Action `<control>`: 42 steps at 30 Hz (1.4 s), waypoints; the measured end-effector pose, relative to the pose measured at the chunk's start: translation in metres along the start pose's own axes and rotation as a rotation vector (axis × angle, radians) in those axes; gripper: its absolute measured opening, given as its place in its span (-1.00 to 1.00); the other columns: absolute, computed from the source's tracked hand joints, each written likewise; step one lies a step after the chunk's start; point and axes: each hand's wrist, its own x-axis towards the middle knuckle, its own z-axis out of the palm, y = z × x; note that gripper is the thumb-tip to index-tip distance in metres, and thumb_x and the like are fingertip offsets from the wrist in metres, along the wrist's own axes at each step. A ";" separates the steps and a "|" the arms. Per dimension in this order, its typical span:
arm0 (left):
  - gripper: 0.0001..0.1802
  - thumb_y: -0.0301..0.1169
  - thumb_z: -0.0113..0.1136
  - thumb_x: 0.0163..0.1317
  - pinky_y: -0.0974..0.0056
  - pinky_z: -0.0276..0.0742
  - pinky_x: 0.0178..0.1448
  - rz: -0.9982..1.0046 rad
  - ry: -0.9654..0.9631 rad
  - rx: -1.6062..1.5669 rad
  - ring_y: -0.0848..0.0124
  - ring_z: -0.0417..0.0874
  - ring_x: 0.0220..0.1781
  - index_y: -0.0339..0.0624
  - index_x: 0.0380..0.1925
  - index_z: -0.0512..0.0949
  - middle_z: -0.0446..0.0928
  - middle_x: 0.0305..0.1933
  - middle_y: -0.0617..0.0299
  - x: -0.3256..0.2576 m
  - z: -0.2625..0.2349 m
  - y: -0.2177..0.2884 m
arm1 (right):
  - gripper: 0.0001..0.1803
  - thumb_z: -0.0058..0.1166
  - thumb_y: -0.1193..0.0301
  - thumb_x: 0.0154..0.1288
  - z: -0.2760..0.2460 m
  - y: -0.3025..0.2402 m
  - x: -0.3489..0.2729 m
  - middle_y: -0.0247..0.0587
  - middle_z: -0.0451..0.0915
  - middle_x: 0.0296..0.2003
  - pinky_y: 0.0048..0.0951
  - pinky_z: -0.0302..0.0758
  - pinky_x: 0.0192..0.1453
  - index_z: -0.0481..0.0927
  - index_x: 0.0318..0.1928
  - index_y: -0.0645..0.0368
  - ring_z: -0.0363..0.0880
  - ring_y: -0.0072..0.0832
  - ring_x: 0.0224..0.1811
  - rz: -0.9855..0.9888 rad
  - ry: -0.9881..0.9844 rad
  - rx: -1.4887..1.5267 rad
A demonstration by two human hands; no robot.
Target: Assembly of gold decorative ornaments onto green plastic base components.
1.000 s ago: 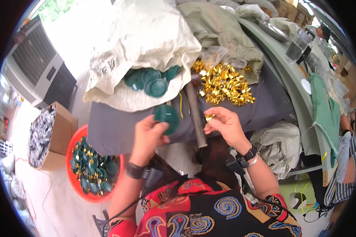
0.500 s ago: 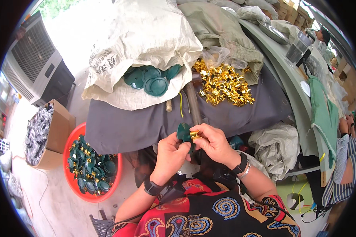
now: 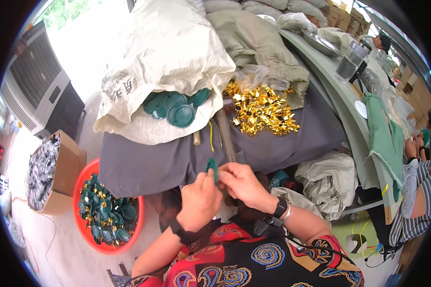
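Grey cloth-covered bench (image 3: 143,167) carries white sack (image 3: 167,62) spilling green caps (image 3: 177,107); gold clips (image 3: 263,110) heaped toward far right edge. At near edge, left hand (image 3: 198,201) and right hand (image 3: 242,182) together pinch one green cap (image 3: 212,167), fingers closed narrow. Red basin (image 3: 84,225) of caps on floor, left.

green disc (image 3: 212,168), gold pieces (image 3: 262,109); red basin (image 3: 84,182)
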 end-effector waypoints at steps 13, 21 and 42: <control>-0.87 -0.44 0.05 0.12 0.40 0.31 -0.58 -1.012 0.858 -0.607 0.46 0.43 -0.68 -0.30 -0.43 0.49 0.44 -0.63 0.26 -0.065 -0.158 -0.179 | -0.67 0.22 0.39 0.11 -0.110 0.016 0.066 0.01 0.42 -0.25 -0.11 0.44 -0.19 0.51 -0.11 0.21 0.47 -0.02 -0.22 -0.641 0.605 -1.325; -0.61 -0.40 0.10 0.16 0.31 0.45 -0.50 -1.291 0.893 -0.328 0.37 0.58 -0.50 -0.32 -0.01 0.41 0.52 -0.33 0.13 -0.115 -0.194 -0.261 | -0.83 0.19 0.52 0.09 -0.113 0.025 0.078 -0.05 0.40 -0.29 -0.17 0.43 -0.25 0.48 -0.30 0.21 0.48 -0.06 -0.31 -0.686 0.580 -1.240; -0.69 -0.32 0.18 -0.02 0.02 0.55 -0.14 -0.156 -0.166 0.469 -0.01 0.61 -0.24 -0.29 -0.29 0.51 0.50 -0.22 -0.10 0.121 0.048 -0.156 | -0.54 0.21 0.60 -0.03 -0.105 0.018 0.068 -0.15 0.46 -0.32 -0.30 0.46 -0.32 0.54 -0.02 0.14 0.53 -0.20 -0.37 -0.750 0.473 -1.088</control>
